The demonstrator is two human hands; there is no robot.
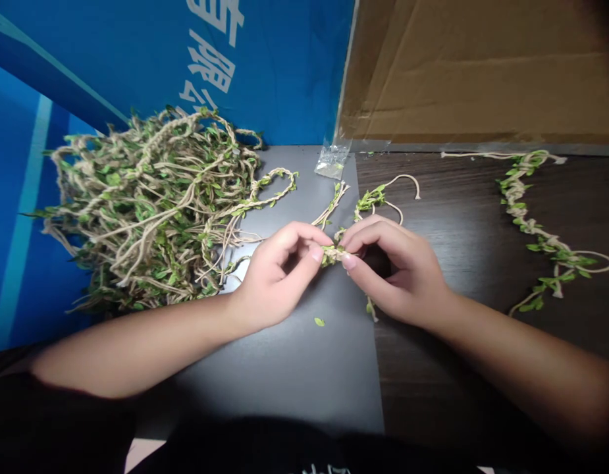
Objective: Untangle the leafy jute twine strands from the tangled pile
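Observation:
Between my two hands is a braided cord with small green leaves (332,255). My left hand (289,270) pinches it between thumb and fingers from the left. From the right, my right hand (390,266) pinches the same cord, its thumb close to my left thumb. Loose cord ends stick out above the hands, and a leafy cord part (370,199) with a curled end lies just behind my right hand. Another short end hangs below the right fingers. A large tangled pile of leafy braided cords (156,204) is left of my hands.
A leafy braided cord (519,210) lies on the dark wood tabletop (447,388) at the right. A small clear plastic bag (332,160) sits near the back. One loose leaf (319,322) lies on the grey surface (294,375). Blue panels and a cardboard sheet (482,72) stand behind.

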